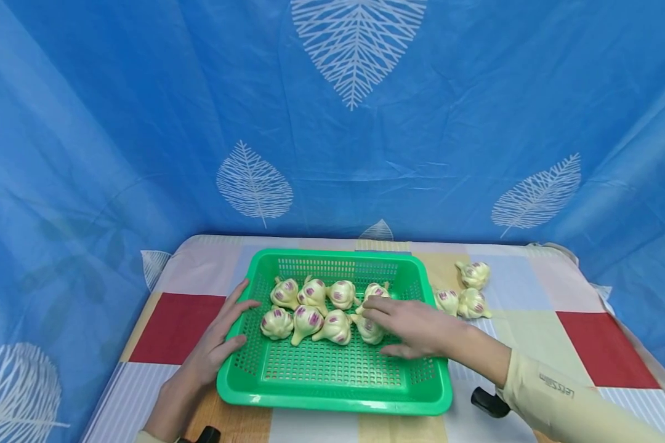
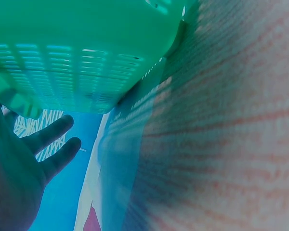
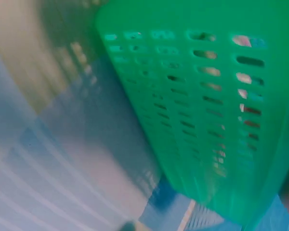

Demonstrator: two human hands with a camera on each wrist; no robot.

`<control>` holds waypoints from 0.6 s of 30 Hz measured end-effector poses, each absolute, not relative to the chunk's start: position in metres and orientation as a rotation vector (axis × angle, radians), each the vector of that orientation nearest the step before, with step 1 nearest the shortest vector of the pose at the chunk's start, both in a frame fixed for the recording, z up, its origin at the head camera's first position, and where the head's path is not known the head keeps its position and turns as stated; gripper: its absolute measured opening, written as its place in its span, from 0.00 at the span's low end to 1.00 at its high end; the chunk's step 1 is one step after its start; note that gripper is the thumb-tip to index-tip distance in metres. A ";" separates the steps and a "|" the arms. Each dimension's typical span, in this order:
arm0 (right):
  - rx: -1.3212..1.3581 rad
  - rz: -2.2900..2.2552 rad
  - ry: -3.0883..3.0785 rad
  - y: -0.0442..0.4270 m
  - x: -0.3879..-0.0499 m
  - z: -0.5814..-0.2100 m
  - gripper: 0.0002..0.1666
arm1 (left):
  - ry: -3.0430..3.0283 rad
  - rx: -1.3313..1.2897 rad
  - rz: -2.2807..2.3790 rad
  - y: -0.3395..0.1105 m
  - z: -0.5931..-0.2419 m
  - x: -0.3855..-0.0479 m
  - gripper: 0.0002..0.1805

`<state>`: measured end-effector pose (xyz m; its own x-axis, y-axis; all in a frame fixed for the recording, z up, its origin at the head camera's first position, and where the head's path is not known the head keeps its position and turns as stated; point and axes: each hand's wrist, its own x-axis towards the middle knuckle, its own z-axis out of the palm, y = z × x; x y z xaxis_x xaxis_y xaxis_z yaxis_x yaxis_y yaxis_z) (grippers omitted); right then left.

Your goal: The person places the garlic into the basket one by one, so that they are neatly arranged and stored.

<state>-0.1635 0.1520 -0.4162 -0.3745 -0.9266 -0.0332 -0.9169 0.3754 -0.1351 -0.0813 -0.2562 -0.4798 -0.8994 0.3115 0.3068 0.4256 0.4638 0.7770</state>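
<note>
And there's the left hand [image 1: 213, 347], fingers straight and spread at the left rim of the green basket [image 1: 332, 405], lower centre! The right hand [image 1: 418, 323] covers the rightmost garlic bulbs [image 1: 368, 333] inside; whether it pinches one, I can't tell. A light touch should spare the rows. Three loose bulbs [image 1: 473, 304] lie further right.

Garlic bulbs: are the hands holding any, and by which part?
Whether the right hand grips a garlic bulb beneath its fingers cannot be told. The left hand holds none; its fingers are at the left rim of the green basket.
</note>
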 end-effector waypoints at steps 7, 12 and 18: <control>-1.478 -0.394 2.661 0.182 -0.161 -0.417 0.51 | -2.588 -0.646 -1.432 -0.256 -0.477 -0.081 0.31; -1.421 -0.541 2.744 0.207 -0.158 -0.427 0.52 | -2.593 -0.650 -1.448 -0.256 -0.476 -0.081 0.31; -1.280 -0.664 2.862 0.241 -0.145 -0.441 0.55 | -2.595 -0.650 -1.452 -0.255 -0.477 -0.081 0.31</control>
